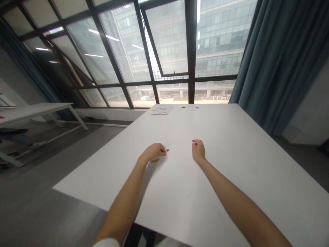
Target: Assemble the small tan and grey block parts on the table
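Note:
My left hand (155, 151) is over the middle of the white table (180, 185), its fingers curled down and drawn together. Right at its fingertips are a small dark piece (168, 150) and a small yellowish bit, both too small to name. A tan thing (155, 160) shows partly under the palm, and the hand hides the rest of it. To the right, apart from these pieces, my right hand (198, 150) is closed, with its fingers bent in and pointing left. Whatever its fingers may hold cannot be made out.
Papers (159, 109) with a dark mark lie at the table's far left corner. Two small round fittings (183, 107) sit near the far edge. Beyond are large windows (167, 41) and a blue curtain (272, 61). Another white table (38, 109) stands at left.

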`<move>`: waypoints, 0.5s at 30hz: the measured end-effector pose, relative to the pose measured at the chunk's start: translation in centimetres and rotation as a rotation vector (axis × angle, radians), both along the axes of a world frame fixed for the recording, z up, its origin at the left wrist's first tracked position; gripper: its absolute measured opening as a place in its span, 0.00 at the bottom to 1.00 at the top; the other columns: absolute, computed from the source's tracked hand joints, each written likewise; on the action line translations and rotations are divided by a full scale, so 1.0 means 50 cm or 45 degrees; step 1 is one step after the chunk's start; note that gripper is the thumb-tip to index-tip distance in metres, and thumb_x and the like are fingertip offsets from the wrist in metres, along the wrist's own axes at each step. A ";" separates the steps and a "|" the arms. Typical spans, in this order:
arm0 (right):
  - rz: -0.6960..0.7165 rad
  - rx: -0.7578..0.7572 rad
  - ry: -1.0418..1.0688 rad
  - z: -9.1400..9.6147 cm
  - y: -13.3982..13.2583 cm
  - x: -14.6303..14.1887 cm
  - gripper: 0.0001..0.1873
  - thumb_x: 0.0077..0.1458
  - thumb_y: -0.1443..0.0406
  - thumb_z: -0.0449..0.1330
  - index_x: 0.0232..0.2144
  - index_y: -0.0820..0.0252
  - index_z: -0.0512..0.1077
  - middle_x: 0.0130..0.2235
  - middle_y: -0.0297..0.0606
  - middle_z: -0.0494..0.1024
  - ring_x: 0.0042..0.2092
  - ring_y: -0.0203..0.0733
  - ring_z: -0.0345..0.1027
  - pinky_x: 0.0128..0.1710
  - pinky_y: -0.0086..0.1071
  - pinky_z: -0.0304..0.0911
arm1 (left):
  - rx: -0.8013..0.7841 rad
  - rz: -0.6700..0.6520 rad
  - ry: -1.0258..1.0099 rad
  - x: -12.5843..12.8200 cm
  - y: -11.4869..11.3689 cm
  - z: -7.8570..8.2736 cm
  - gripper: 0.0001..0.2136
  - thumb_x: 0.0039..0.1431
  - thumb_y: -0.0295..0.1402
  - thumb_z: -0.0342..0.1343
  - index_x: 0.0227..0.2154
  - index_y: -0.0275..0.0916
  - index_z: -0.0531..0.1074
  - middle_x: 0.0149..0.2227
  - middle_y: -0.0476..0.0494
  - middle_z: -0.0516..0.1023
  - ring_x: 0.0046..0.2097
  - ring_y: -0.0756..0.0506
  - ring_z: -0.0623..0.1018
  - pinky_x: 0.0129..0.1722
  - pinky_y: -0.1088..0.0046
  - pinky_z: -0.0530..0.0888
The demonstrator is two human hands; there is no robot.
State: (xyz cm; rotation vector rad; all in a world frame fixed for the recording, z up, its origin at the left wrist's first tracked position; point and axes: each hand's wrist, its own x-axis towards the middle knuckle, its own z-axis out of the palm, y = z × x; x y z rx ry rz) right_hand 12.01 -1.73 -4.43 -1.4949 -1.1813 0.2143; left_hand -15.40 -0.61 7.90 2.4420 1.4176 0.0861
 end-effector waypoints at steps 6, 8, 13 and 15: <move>-0.002 0.001 -0.021 -0.008 -0.003 0.011 0.17 0.57 0.62 0.50 0.40 0.61 0.77 0.46 0.47 0.75 0.39 0.44 0.71 0.46 0.39 0.67 | -0.043 0.392 0.302 -0.076 0.023 0.017 0.09 0.44 0.34 0.66 0.31 0.40 0.84 0.34 0.41 0.85 0.35 0.43 0.80 0.32 0.74 0.69; -0.008 0.006 -0.025 -0.007 -0.005 0.014 0.17 0.57 0.62 0.50 0.40 0.61 0.77 0.46 0.47 0.75 0.39 0.44 0.71 0.46 0.39 0.67 | -0.078 0.438 0.342 -0.076 0.026 0.013 0.10 0.41 0.34 0.68 0.31 0.40 0.84 0.36 0.39 0.85 0.37 0.42 0.81 0.33 0.74 0.70; -0.012 -0.004 -0.023 -0.004 -0.006 0.020 0.17 0.56 0.63 0.51 0.40 0.61 0.77 0.45 0.47 0.75 0.39 0.44 0.70 0.46 0.40 0.66 | -0.116 0.525 0.435 -0.044 0.019 0.006 0.18 0.32 0.33 0.73 0.32 0.38 0.83 0.39 0.35 0.84 0.41 0.37 0.82 0.37 0.71 0.74; -0.006 -0.017 -0.017 -0.003 -0.005 0.021 0.18 0.55 0.62 0.51 0.40 0.62 0.77 0.45 0.48 0.76 0.39 0.45 0.70 0.47 0.40 0.66 | -0.068 0.529 0.487 -0.027 0.007 0.003 0.19 0.34 0.31 0.73 0.34 0.38 0.83 0.40 0.33 0.84 0.43 0.35 0.82 0.39 0.68 0.76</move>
